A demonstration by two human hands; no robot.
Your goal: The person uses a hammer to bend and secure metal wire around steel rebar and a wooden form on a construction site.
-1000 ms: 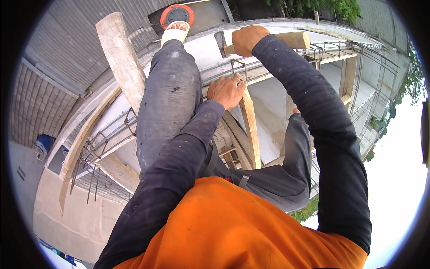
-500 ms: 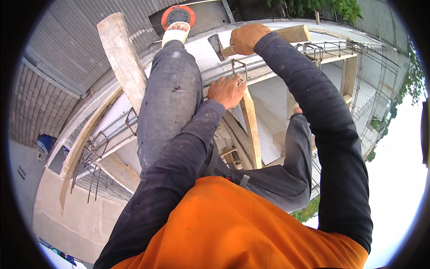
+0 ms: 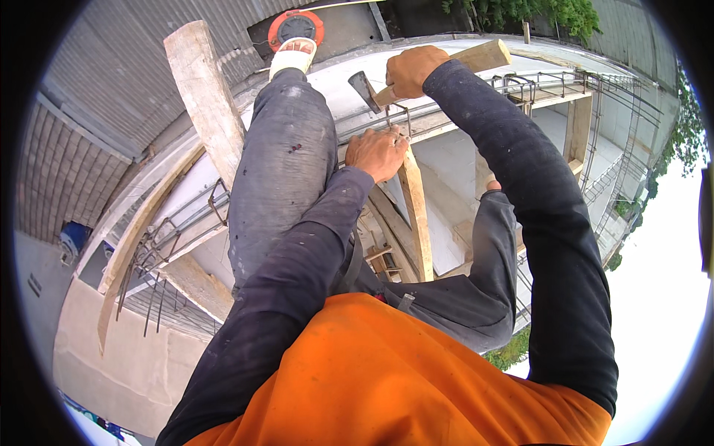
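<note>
My right hand (image 3: 416, 70) is wrapped round the wooden handle (image 3: 483, 57) of a hatchet. The hatchet's dark, flared head (image 3: 364, 91) points left, just above the rebar and the timber beam. Below it, my left hand (image 3: 374, 154) is closed at the top end of a wooden strip (image 3: 416, 215), its curled fingers against the beam edge. The strip slants down toward my lap. My palm and whatever else may be between the fingers are hidden.
A wide plank (image 3: 204, 93) stands left of my outstretched leg (image 3: 286, 163). Bare rebar ends (image 3: 152, 297) stick out at lower left, and a rebar cage (image 3: 617, 126) runs along the right. My sandalled foot (image 3: 294, 56) is beside an orange-rimmed round object (image 3: 316, 22).
The hatchet's head has come down a little toward the beam and slightly right, its handle tilting more steeply. My left hand and the strip have stayed nearly where they were.
</note>
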